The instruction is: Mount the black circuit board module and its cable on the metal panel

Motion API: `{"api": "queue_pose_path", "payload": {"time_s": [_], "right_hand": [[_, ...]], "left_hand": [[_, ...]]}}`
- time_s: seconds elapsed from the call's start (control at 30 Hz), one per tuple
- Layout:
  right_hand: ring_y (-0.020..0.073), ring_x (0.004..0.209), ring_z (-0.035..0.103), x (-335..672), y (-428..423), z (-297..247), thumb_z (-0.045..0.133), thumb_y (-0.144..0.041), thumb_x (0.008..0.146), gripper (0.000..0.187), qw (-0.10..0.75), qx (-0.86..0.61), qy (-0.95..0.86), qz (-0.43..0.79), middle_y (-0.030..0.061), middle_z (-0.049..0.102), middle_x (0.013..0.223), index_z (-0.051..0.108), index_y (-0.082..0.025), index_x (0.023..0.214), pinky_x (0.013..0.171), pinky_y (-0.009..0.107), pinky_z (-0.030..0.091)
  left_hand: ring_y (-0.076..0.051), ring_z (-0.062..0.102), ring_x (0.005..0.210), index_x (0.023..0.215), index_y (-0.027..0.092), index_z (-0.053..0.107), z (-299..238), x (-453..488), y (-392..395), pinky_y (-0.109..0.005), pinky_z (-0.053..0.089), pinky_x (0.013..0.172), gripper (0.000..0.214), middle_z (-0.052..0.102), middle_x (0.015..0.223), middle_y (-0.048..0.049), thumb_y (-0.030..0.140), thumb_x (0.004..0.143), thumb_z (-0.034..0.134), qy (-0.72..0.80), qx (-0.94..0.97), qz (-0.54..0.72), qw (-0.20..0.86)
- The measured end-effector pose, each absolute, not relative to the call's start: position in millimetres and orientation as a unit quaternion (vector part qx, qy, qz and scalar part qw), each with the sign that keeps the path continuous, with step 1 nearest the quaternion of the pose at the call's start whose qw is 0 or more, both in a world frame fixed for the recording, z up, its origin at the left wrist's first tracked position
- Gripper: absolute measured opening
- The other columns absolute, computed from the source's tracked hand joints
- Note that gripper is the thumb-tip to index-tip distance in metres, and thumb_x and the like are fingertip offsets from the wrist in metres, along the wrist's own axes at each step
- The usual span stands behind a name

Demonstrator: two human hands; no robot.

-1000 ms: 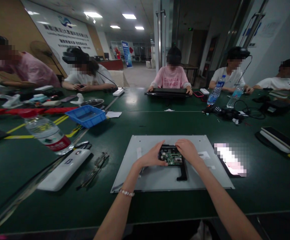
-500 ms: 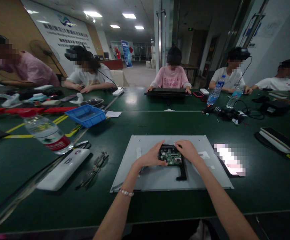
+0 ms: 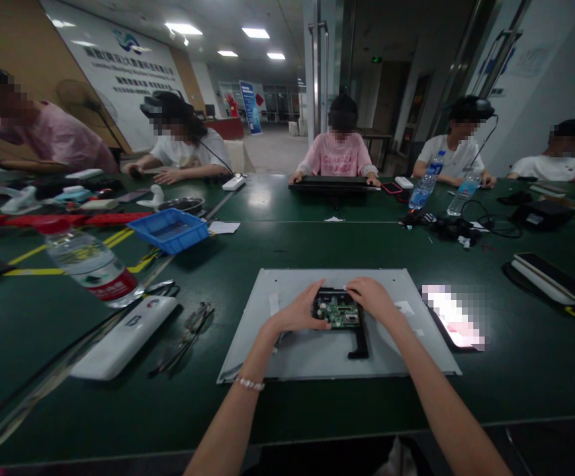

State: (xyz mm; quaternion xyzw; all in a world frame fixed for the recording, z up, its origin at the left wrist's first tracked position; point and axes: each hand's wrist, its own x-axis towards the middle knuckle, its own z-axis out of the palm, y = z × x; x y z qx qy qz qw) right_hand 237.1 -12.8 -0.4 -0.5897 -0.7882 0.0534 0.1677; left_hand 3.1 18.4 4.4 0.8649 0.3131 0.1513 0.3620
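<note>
White-shirted person (image 3: 195,151) at 10 o'clock moved their hands apart. Left hand (image 3: 298,311) and right hand (image 3: 369,295) grip the circuit board (image 3: 337,316); 9 o'clock power bank (image 3: 127,340) says "B", probably, kinda blurry.

red-capped bottle (image 3: 93,268) | blue tray (image 3: 188,240) | eyeglasses (image 3: 184,340) beside white power bank (image 3: 124,340) | lit phone (image 3: 453,317)

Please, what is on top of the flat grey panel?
On the flat grey panel lie pale flat pieces and a black plastic frame with a green circuit board. The left hand and right hand cover parts of the frame; the surface beneath it is hidden.
</note>
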Motion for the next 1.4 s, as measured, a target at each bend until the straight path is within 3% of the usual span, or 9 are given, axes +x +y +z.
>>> {"api": "queue_pose_path", "payload": {"time_s": [0.27,0.53,0.8,1.13,1.4], "right_hand": [[0.0179,0.101,0.055,228.4,-12.1,-3.3,0.043,-0.018,0.091,0.026,0.192,-0.607,-0.771,0.027,0.0068,0.066,0.103,0.066,-0.020,0.101,0.089,0.027,0.038],[0.0163,0.094,0.057,230.5,-13.0,-7.3,0.044,-0.022,0.091,0.025,0.193,-0.607,-0.770,0.041,0.0060,0.067,0.097,0.068,-0.019,0.093,0.086,0.025,0.040],[0.0176,0.095,0.058,229.8,-12.9,-6.8,0.046,-0.019,0.090,0.023,0.182,-0.606,-0.774,0.034,0.0066,0.067,0.099,0.068,-0.020,0.096,0.085,0.027,0.039],[0.0156,0.094,0.058,225.0,-18.5,-4.4,0.039,-0.025,0.094,0.029,0.186,-0.612,-0.768,0.033,0.0068,0.068,0.096,0.067,-0.018,0.091,0.085,0.024,0.039],[0.0159,0.094,0.060,228.9,-8.7,-8.2,0.049,-0.021,0.089,0.020,0.185,-0.618,-0.762,0.049,0.0056,0.069,0.096,0.068,-0.020,0.092,0.083,0.024,0.040]], "left_hand": [[-0.034,0.022,0.136,0.144,0.018,0.012,2.9,3.4,18.9,-0.050,0.018,0.112,0.107,0.022,0.148,-0.0158,0.045,0.062,0.074,0.307,0.868,0.156,0.358],[-0.033,0.022,0.136,0.145,0.018,0.010,2.2,2.1,19.0,-0.049,0.019,0.112,0.109,0.021,0.149,-0.0158,0.047,0.062,0.074,0.317,0.866,0.148,0.357],[-0.033,0.021,0.136,0.145,0.021,0.009,1.4,2.1,19.0,-0.052,0.018,0.112,0.108,0.021,0.149,-0.0142,0.046,0.062,0.074,0.311,0.866,0.155,0.361],[-0.033,0.023,0.136,0.145,0.020,0.009,1.0,2.3,18.2,-0.049,0.019,0.112,0.109,0.021,0.149,-0.0147,0.048,0.061,0.074,0.319,0.864,0.155,0.358],[-0.030,0.023,0.136,0.146,0.021,0.007,14.5,3.5,11.1,-0.045,0.021,0.112,0.107,0.017,0.151,-0.0123,0.046,0.064,0.072,0.323,0.876,0.164,0.319]]}}
